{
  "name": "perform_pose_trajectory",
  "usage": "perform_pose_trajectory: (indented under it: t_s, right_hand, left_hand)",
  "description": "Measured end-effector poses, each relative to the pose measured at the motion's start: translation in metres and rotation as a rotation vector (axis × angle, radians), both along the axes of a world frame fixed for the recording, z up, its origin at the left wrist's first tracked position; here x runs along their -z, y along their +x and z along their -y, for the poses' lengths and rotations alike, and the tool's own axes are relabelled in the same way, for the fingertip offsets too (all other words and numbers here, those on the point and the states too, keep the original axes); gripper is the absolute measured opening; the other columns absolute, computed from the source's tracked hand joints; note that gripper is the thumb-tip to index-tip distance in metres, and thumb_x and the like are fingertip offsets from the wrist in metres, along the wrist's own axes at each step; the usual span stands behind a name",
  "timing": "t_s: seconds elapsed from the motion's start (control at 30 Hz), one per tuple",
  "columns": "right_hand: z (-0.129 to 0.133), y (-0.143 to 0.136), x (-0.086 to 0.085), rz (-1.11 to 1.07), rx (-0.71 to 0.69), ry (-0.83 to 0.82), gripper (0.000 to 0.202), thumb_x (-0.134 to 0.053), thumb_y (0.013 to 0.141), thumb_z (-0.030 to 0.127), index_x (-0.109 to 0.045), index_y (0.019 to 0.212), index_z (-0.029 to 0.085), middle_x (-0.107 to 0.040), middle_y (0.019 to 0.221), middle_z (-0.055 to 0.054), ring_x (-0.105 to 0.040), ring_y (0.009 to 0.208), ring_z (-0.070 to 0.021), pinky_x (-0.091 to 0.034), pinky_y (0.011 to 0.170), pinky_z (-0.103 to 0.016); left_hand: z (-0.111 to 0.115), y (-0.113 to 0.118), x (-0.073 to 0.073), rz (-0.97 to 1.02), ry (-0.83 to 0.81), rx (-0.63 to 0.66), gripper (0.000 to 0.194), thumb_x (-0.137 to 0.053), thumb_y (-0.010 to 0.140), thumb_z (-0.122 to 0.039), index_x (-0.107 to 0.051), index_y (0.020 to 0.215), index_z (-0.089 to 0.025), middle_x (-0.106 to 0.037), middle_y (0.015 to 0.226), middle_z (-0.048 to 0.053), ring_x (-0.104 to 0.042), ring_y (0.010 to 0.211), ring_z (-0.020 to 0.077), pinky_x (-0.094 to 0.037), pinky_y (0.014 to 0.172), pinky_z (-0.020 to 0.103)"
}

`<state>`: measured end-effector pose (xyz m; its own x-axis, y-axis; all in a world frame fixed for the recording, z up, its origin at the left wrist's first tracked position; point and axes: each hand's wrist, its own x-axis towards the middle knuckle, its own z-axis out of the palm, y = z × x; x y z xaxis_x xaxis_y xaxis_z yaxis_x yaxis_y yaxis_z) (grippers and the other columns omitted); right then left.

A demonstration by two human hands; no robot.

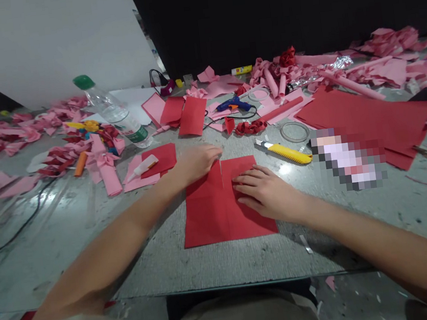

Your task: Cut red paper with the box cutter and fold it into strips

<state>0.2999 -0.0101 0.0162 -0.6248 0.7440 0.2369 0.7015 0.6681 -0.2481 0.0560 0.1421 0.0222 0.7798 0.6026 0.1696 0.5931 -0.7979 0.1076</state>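
Observation:
A red sheet of paper lies flat on the table before me, with fold creases and a slit running down from its top edge. At the upper left of that sheet, my left hand has its fingers closed together on the paper beside the slit; the fingertips are partly hidden. My right hand rests on the sheet's right half, palm down with its fingers stretched out. Right of the sheet lies a yellow utility knife with its blade end towards the upper left.
A tilted water bottle, a small white glue bottle and cut red cards are beyond my left arm. A blue glue gun, a tape roll and large red sheets lie further back, with pink scraps heaped behind.

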Motion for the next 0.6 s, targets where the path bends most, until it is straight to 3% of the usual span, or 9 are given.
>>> perform_pose_trajectory:
  t_s: [0.17,0.6]
  right_hand:
    - [0.000,0.001,0.001,-0.005,-0.005,-0.006,0.029,-0.060,0.111,0.031,-0.076,0.133,0.020,-0.075,0.145,-0.010,-0.068,0.134,-0.0327,-0.044,0.125,-0.062]
    - [0.000,0.001,0.002,0.003,-0.004,-0.002,0.029,-0.060,0.112,0.032,-0.076,0.134,0.021,-0.075,0.145,-0.010,-0.068,0.135,-0.0333,-0.045,0.125,-0.062]
  left_hand:
    - [0.010,-0.007,0.002,-0.028,0.032,-0.023,0.035,-0.045,0.105,-0.016,-0.080,0.109,-0.020,-0.081,0.104,0.011,-0.071,0.096,0.0232,-0.053,0.085,0.034]
    - [0.001,0.002,0.011,-0.060,0.086,0.066,0.038,-0.047,0.101,-0.007,-0.073,0.126,-0.017,-0.075,0.122,0.013,-0.066,0.113,0.0271,-0.052,0.095,0.038]
